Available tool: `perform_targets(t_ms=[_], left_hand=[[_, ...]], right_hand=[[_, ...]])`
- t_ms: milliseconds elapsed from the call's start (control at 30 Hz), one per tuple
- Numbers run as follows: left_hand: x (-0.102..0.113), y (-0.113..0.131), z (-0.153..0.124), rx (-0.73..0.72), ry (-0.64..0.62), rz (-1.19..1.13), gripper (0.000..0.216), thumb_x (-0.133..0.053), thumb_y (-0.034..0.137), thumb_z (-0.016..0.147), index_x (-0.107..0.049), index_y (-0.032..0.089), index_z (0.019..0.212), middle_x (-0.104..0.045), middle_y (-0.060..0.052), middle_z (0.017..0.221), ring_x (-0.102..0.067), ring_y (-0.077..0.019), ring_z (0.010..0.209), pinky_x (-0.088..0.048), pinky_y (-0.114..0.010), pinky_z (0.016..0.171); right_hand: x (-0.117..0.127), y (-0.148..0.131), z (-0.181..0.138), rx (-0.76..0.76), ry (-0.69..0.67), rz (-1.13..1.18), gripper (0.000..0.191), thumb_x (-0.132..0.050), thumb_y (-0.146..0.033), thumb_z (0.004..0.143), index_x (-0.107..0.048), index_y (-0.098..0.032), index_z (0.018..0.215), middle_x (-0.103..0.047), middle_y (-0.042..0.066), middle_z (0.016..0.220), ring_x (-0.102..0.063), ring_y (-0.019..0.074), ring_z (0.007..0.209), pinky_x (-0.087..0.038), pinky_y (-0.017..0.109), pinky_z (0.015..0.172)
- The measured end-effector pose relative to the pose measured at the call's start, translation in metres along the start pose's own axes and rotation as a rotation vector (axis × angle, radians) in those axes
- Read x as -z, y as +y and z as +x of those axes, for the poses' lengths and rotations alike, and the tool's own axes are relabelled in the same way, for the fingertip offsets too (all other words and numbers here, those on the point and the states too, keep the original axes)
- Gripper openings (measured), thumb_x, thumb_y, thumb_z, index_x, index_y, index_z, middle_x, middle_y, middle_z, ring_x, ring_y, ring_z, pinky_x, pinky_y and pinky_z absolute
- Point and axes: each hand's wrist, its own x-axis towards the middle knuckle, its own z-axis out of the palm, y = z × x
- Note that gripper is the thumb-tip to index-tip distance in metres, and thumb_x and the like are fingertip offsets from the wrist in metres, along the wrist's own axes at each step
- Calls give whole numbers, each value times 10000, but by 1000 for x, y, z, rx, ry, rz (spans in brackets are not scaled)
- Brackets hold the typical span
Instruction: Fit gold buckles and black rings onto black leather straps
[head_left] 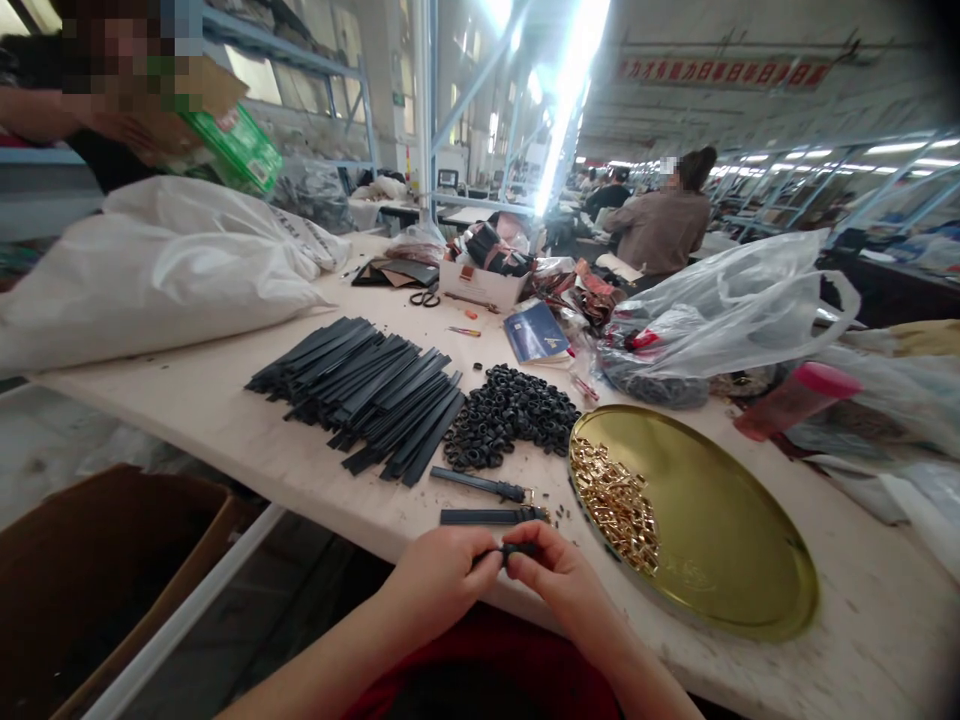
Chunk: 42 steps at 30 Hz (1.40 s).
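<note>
My left hand (448, 572) and my right hand (553, 566) meet at the table's front edge. Both are closed in a pinch on a short dark strap (519, 549), mostly covered by the fingers. Just beyond them lie two dark straps with gold buckles, one nearer (480, 517) and one farther (474, 483). A heap of small black loops (517, 412) sits behind these. To its left spreads a pile of flat dark strips (364, 385). On the right, a round gold tray (739, 520) holds many small gold buckles (615, 503) along its left side.
A white sack (165, 270) covers the table's far left. Scissors (425, 297), a blue booklet (536, 332) and a white box (480, 287) lie at the back. A clear plastic bag (720, 300) and a pink-lidded bottle (799, 400) stand right. Below left is a cardboard box (112, 570).
</note>
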Motion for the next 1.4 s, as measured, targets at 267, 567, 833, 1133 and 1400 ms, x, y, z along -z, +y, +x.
perform_targets(t_ms=[267, 567, 833, 1133, 1400], left_hand=[[33, -27, 4, 109, -171, 110, 205, -441, 294, 763, -615, 188, 743, -637, -9, 707, -551, -161, 660, -336, -216, 559], [26, -30, 19, 54, -90, 89, 243, -565, 357, 717, -620, 210, 901, -659, -16, 804, -574, -183, 725, -381, -247, 615], [-10, -25, 21, 193, -139, -684, 277, -535, 369, 742, -482, 143, 893, -616, -31, 750, -582, -141, 647, -443, -248, 594], [-23, -12, 1, 282, -271, -719, 248, -437, 385, 799, -421, 158, 896, -525, 51, 548, -481, -76, 416, -341, -177, 420], [-18, 1, -5, 175, -266, -601, 196, -397, 336, 833, -475, 157, 854, -450, 80, 507, -363, -37, 352, -271, -151, 366]], right_hand=[[16, -1, 9, -65, -5, -166, 195, -591, -345, 716, -556, -192, 831, -567, -24, 651, -523, 151, 651, -387, 272, 632], [1, -6, 10, 0, -172, -490, 80, -574, -209, 701, -607, -210, 773, -616, 3, 768, -518, 175, 736, -366, 280, 669], [-10, 8, 14, -114, 137, 322, 210, -650, -362, 683, -539, -185, 705, -573, -28, 677, -492, 125, 655, -376, 255, 666], [-13, 3, 1, -57, 191, 241, 213, -651, -361, 678, -559, -175, 728, -500, -44, 617, -412, 101, 574, -339, 227, 572], [-5, -1, -10, -5, 225, 86, 320, -528, -455, 745, -450, -198, 571, -428, -58, 501, -370, 102, 498, -314, 241, 520]])
